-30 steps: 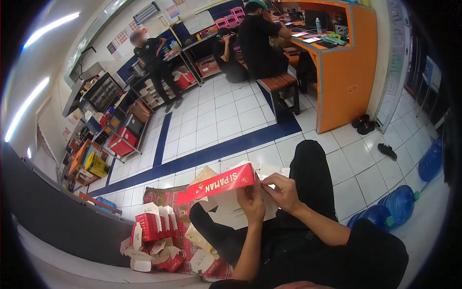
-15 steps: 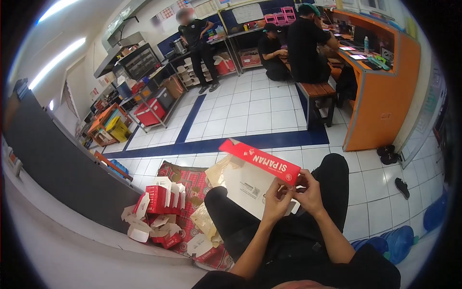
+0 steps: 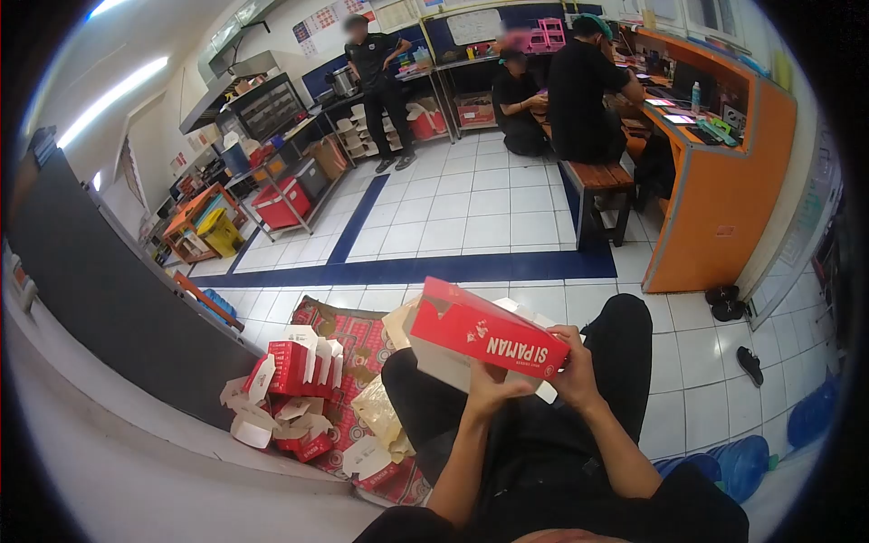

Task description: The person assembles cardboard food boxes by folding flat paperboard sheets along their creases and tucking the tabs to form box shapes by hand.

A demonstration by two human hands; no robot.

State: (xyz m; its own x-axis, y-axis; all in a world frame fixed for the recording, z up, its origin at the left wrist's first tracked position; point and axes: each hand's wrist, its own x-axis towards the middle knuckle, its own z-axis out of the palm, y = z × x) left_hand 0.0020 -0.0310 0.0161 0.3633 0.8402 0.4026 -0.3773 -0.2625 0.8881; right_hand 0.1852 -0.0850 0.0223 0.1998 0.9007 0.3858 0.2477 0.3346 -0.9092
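On my feed the red carton [image 3: 469, 330], 12 o'clock over the lap [image 3: 539, 452], now shows a broad red face where a narrow strip was, so looks boxier, left grip [image 3: 496, 389] pinching its 6 o'clock edge, right grip [image 3: 573, 369] closed on its 4 o'clock end.

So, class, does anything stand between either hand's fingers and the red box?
Nothing visible does: the left hand touches the red box at its near side, the right hand at its right end.
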